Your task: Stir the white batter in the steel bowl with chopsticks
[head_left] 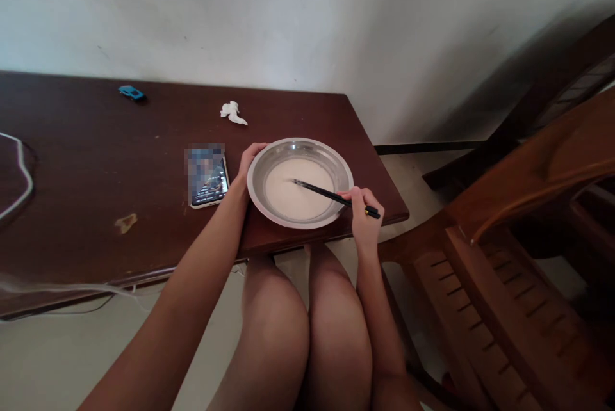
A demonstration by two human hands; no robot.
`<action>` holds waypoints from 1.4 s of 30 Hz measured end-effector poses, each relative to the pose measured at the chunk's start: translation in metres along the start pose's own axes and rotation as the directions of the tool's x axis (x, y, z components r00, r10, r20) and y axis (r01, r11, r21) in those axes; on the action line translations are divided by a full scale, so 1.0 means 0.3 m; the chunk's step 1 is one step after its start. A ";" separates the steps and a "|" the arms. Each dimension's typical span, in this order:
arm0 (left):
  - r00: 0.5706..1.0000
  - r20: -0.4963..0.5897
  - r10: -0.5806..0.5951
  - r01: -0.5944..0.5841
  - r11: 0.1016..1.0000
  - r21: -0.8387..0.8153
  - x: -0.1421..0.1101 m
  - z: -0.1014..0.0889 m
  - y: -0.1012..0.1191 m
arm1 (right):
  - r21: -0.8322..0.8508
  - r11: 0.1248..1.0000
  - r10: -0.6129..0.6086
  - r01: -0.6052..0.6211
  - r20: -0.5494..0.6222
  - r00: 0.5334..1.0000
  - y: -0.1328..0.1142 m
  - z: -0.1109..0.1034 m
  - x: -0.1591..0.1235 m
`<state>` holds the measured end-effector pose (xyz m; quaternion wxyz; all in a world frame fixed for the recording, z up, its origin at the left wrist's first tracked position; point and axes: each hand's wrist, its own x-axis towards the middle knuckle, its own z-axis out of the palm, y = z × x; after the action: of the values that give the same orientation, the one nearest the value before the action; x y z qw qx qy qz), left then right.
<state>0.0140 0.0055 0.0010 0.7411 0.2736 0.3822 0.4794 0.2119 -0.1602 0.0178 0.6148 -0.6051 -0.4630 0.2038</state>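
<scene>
The bowl (258,174) sits on the bench (120,161), near its edge, with pale liquid (298,203) inside. Stirring looks well along: the surface seems even, without visible lumps. The chopsticks' (323,192) tips reach the liquid, so it is probably unfinished. The right hand's (366,216) fingers pinch the chopsticks together. The left hand (248,160) touches the bowl's outer side; its fingers are partly hidden, their spread unclear.

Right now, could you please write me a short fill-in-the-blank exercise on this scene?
The chopsticks are in the ____ hand.
The phone lies to the ____ of the bowl.
The left hand rests against the side of the ____.
The toy car is coloured ____.
Missing words: right; left; bowl; blue.
</scene>
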 end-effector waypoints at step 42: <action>1.000 -0.014 -0.001 0.000 1.000 -0.007 0.006 0.006 0.000 | 0.038 0.999 -0.001 -0.003 0.095 0.995 -0.007 -0.005 0.000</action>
<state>0.0160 0.0070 0.0016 0.7395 0.2677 0.3857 0.4824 0.2124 -0.1615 0.0201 0.6033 -0.5832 -0.4875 0.2413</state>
